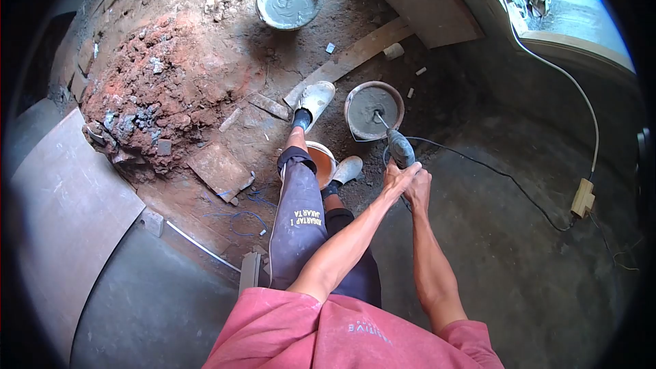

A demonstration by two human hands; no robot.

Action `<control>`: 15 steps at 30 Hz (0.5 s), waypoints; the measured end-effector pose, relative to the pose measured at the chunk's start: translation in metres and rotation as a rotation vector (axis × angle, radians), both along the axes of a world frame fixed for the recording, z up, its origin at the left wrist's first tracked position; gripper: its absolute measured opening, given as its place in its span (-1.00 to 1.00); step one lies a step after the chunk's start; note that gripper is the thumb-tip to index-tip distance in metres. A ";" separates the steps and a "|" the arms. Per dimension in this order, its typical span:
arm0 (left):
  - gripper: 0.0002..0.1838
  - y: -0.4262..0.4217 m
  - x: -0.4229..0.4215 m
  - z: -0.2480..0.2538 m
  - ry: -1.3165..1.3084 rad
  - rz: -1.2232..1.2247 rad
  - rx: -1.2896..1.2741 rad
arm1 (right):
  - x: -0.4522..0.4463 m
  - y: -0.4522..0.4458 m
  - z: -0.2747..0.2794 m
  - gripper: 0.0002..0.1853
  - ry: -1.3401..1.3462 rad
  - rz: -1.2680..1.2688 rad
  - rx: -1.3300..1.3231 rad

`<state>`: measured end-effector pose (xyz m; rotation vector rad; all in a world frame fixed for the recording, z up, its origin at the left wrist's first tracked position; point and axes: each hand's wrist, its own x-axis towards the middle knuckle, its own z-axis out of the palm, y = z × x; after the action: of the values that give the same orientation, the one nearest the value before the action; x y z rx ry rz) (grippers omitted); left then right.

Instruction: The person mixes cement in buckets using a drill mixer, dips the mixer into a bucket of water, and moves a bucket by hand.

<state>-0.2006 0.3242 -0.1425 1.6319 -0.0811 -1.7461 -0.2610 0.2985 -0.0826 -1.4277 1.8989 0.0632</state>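
A power drill with a mixing rod points down into a bucket of wet grey mortar. The rod's lower end is sunk in the mortar, where the surface dips around it. My left hand is closed on the drill's rear part. Right beside it, my right hand is also closed around the drill's handle. My own hands hide most of the grip and the trigger.
Another bucket of grey mortar stands farther off, and an orange-lined bucket sits between my feet. A dark cord runs to a socket block at right. Rubble, a plank and boards lie at left and ahead.
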 end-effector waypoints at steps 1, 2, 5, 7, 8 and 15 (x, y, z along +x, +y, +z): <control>-0.25 0.000 0.000 -0.003 -0.002 -0.001 0.001 | -0.001 0.000 -0.004 -0.48 -0.002 -0.001 0.001; -0.25 0.001 -0.002 -0.004 0.007 -0.002 0.014 | -0.004 0.000 -0.007 -0.49 0.011 0.030 0.001; -0.25 -0.004 0.002 0.002 0.000 -0.016 0.024 | -0.001 -0.005 -0.003 -0.50 0.017 0.058 -0.006; -0.25 -0.006 0.004 0.003 -0.016 -0.029 0.024 | -0.001 -0.006 -0.003 -0.51 0.012 0.055 -0.009; -0.25 -0.007 0.005 0.003 -0.028 -0.041 0.038 | -0.002 -0.006 -0.005 -0.51 -0.001 0.062 -0.017; -0.23 -0.007 0.005 0.003 -0.046 0.018 -0.029 | -0.002 -0.006 -0.008 -0.50 0.015 0.083 0.001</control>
<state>-0.1951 0.3173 -0.1399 1.6473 -0.1128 -1.6870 -0.2630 0.2923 -0.0910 -1.5086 1.8510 0.1154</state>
